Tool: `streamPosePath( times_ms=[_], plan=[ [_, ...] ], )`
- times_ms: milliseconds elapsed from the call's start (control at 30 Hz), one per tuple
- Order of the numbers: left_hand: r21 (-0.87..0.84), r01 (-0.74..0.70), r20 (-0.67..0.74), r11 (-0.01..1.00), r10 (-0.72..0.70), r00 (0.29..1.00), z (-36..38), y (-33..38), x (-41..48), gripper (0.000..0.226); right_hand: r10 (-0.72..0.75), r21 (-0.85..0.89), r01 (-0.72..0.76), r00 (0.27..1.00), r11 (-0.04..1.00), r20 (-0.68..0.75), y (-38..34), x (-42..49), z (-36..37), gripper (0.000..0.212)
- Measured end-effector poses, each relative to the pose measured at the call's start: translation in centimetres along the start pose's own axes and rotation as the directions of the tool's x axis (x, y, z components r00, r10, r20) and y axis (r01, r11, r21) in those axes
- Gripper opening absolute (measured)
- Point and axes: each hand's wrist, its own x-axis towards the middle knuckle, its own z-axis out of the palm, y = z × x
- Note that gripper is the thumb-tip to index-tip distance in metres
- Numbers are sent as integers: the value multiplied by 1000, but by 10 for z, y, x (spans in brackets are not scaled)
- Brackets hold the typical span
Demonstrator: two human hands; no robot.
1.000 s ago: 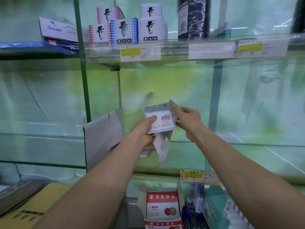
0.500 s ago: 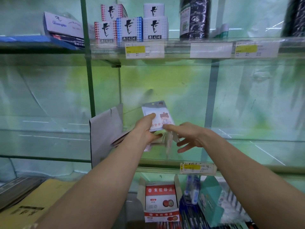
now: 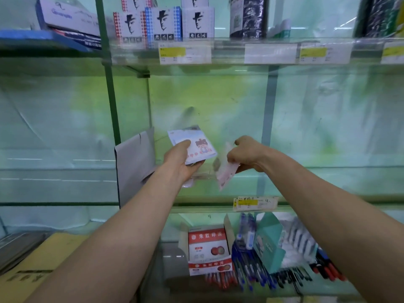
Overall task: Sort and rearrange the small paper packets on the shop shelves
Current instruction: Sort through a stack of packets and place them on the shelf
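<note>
My left hand (image 3: pixel 180 162) grips a small stack of paper packets; the top packet (image 3: pixel 200 146) is white with a cartoon figure and red marks, and my thumb lies across its face. To its right, my right hand (image 3: pixel 246 155) pinches a separate pinkish packet (image 3: pixel 225 174) that hangs tilted and blurred, a short gap away from the stack. Both hands hover over the middle glass shelf (image 3: pixel 306 184). More packets under the top one are mostly hidden by my left fingers.
A grey card divider (image 3: pixel 133 162) stands left of my left hand, by the green upright (image 3: pixel 110 95). Boxes with a hatted face (image 3: pixel 164 22) line the upper shelf. Below sit red ink-pad boxes (image 3: pixel 207 246), pens (image 3: pixel 251 272) and a teal box (image 3: pixel 267 241).
My right hand drew away to the right of the stack and now pinches a single pinkish packet pulled out from beneath it. My left hand kept hold of the stack.
</note>
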Motion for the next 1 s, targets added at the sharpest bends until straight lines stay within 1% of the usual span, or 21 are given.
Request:
streamPosePath(
  times_ms=[67,100,133,233,267,300,400,500,600,700,767,833,933,1000],
  plan=[
    [-25,25,35,999,-24,999,1,-6,-7,7,17,-11,-17,999,1000,-28,4,-5,0,51],
    [-38,32,41,999,-30,999,2,-10,-11,7,19,-25,-21,998,999,-53,6,-6,0,51],
    [-51,30,38,998,-28,999,3,-12,-14,9,9,-43,-13,997,999,-82,8,-7,0,52],
    [-73,11,11,997,-10,1000,6,-14,-20,31,-80,-127,57,980,990,-180,9,-6,-5,53],
    [-73,6,9,997,-5,1000,7,-13,-21,31,-107,-153,77,974,985,-201,10,-6,-8,55],
    [-77,8,10,997,-7,1000,8,-12,-24,28,-118,-153,85,970,985,-215,12,-7,-10,57],
    [-92,31,-6,995,-31,999,12,-13,-35,4,-96,-16,95,965,995,-243,23,-14,-19,55],
    [-84,57,-20,995,-59,998,20,-22,-48,13,-54,173,100,966,980,-251,35,-28,-33,46],
    [-108,82,2,991,-82,997,31,-34,-65,15,-22,353,116,966,928,-259,41,-53,-50,34],
    [-129,99,16,987,-97,995,46,-47,-85,15,-38,445,159,962,881,-270,48,-81,-68,19],
    [-115,114,45,987,-109,993,58,-59,-102,14,-50,430,171,959,886,-279,54,-101,-81,13],
    [-81,135,83,988,-128,988,70,-74,-123,15,-64,377,180,952,909,-299,61,-123,-97,10],
    [-20,168,130,986,-164,978,86,-100,-157,18,-72,297,172,944,939,-321,76,-158,-122,12],
    [30,197,140,980,-199,970,93,-118,-176,16,-65,241,147,946,959,-319,88,-182,-140,11]
  ],
)
